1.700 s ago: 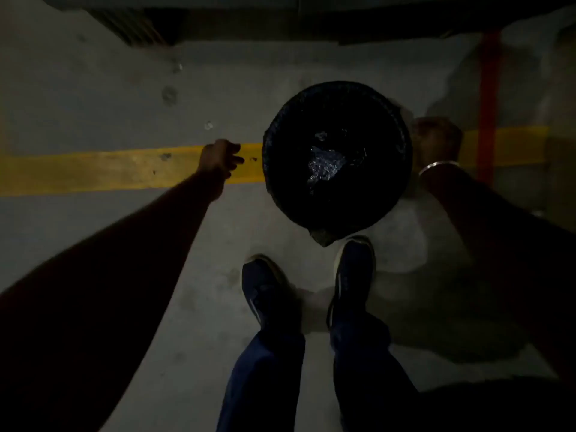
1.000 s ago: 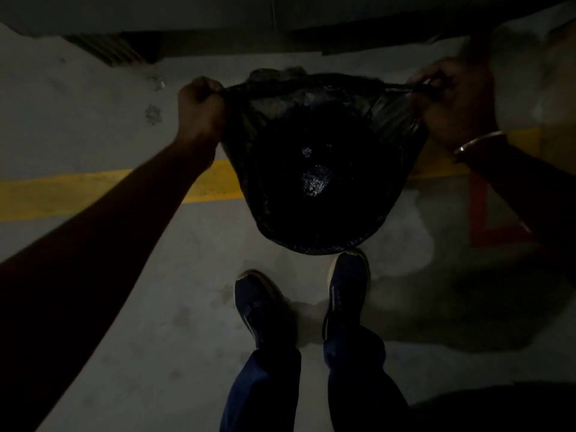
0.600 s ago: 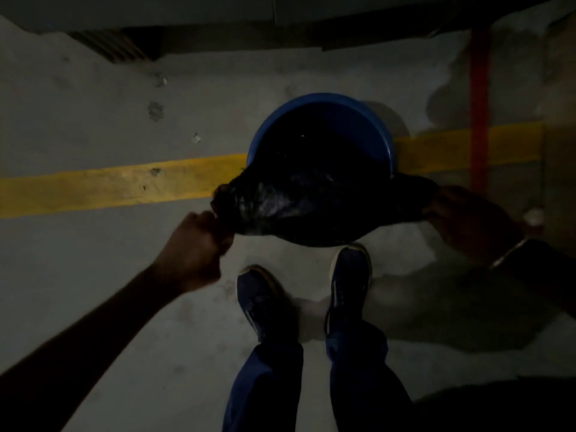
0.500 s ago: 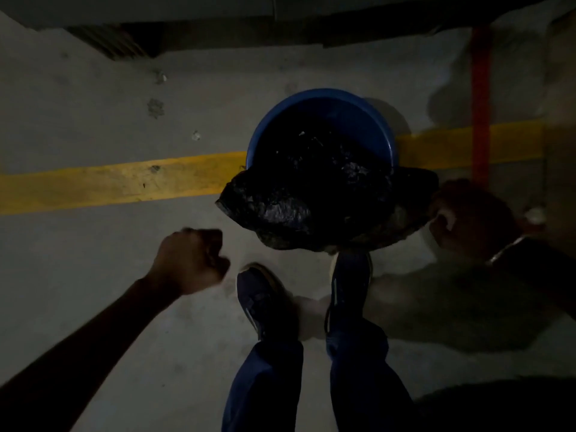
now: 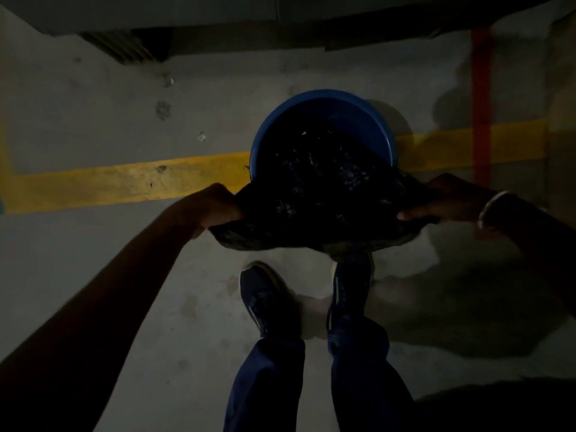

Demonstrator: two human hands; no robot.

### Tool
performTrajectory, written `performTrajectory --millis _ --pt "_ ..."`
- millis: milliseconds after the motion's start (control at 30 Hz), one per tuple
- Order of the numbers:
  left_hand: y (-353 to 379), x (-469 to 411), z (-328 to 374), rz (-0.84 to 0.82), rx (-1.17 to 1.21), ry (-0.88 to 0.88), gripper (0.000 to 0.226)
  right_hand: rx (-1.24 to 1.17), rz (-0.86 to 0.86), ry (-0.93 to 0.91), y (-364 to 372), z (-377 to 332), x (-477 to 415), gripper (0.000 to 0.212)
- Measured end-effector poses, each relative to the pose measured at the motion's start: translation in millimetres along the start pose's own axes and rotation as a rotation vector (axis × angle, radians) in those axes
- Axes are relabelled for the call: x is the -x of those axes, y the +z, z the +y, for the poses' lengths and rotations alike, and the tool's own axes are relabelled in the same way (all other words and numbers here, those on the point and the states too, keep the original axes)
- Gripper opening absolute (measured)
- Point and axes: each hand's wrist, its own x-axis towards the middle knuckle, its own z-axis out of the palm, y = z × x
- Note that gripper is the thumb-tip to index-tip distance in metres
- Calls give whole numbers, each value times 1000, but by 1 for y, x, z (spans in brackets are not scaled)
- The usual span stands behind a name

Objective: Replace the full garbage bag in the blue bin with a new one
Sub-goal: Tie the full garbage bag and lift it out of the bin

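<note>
A round blue bin stands on the dim concrete floor ahead of my feet. A black garbage bag sits in it, and its mouth is pulled off the near rim toward me, so the far blue rim shows bare. My left hand grips the bag's left edge. My right hand, with a bangle at the wrist, holds the bag's right edge. The scene is too dark to see what is inside the bag.
A yellow floor line runs left to right behind the bin. A red stripe crosses it at the right. My two blue shoes stand just before the bin. A dark grate lies by the far wall.
The bag covered the rim, was lifted, then came off the far rim. My left hand let go half a second ago and now grips the bag's left edge again.
</note>
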Motion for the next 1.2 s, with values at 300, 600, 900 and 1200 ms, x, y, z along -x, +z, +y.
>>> performTrajectory --millis 300,600,900,1200 --pt "-15 32 11 -167 1005 -36 31 -618 143 232 -31 13 -1 33" --pt "0 57 44 46 875 116 21 448 446 -571 82 -127 30 100" --pt "9 21 29 238 775 358 82 118 289 -692 62 -127 9 18" --pt "21 20 83 73 619 629 23 172 372 -617 50 -121 15 38"
